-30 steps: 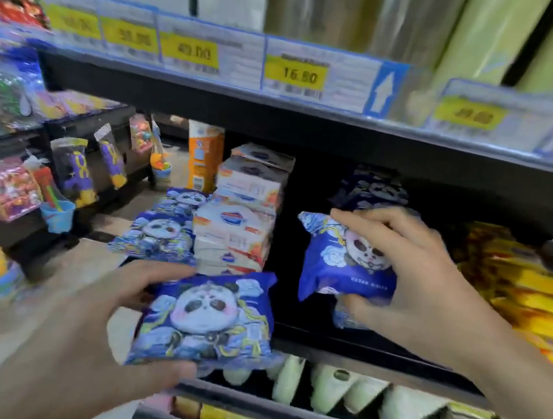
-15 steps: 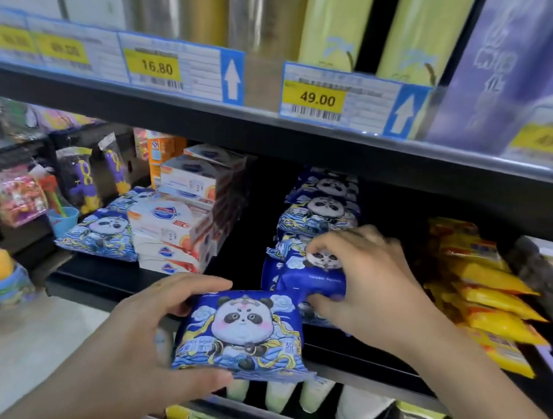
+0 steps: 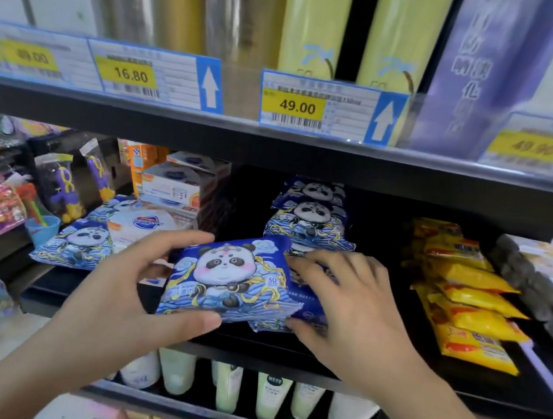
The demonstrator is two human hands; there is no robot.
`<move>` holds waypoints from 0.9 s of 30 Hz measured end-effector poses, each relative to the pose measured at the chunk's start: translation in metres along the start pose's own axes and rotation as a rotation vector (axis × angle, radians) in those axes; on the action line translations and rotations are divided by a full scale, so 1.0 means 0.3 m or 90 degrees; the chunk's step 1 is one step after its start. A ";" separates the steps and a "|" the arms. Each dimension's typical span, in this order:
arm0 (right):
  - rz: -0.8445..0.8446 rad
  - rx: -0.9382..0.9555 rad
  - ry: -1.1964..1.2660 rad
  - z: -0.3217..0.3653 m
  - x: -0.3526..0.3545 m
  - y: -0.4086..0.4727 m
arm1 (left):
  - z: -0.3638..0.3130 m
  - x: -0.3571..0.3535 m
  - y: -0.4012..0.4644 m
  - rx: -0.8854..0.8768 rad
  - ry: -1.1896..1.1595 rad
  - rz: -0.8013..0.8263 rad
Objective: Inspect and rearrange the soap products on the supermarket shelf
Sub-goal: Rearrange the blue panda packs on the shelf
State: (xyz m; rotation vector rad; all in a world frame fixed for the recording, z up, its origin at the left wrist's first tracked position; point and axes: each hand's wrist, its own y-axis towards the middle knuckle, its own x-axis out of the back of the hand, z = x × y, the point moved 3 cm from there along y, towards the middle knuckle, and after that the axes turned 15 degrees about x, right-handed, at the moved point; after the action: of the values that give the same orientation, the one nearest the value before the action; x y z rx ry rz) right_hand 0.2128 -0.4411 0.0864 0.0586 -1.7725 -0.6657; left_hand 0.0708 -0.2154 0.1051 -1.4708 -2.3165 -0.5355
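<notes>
I am holding the panda pack (image 3: 230, 281) with my left hand (image 3: 127, 299): the fingers (image 3: 178, 241) are curling over its top edge and the thumb is pressing underneath. My right hand (image 3: 350, 307) is spreading, half-curled, over another blue pack (image 3: 306, 302) at the shelf (image 3: 287, 345) front. The pack is looking soft, light and glossy, so I judge the edges the safest hold.

One head-worn camera looks forward and slightly down, close to the middle shelf (image 3: 253, 337).
</notes>
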 end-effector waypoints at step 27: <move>-0.225 -0.227 0.029 -0.018 -0.024 -0.154 | -0.117 -0.235 0.288 -0.116 0.303 0.022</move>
State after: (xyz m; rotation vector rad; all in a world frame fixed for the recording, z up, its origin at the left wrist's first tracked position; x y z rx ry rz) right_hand 0.2063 -0.4792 0.0596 0.1437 -1.5885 -1.2180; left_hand 0.1809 -0.2538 0.1133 -1.2818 -1.9062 -0.9891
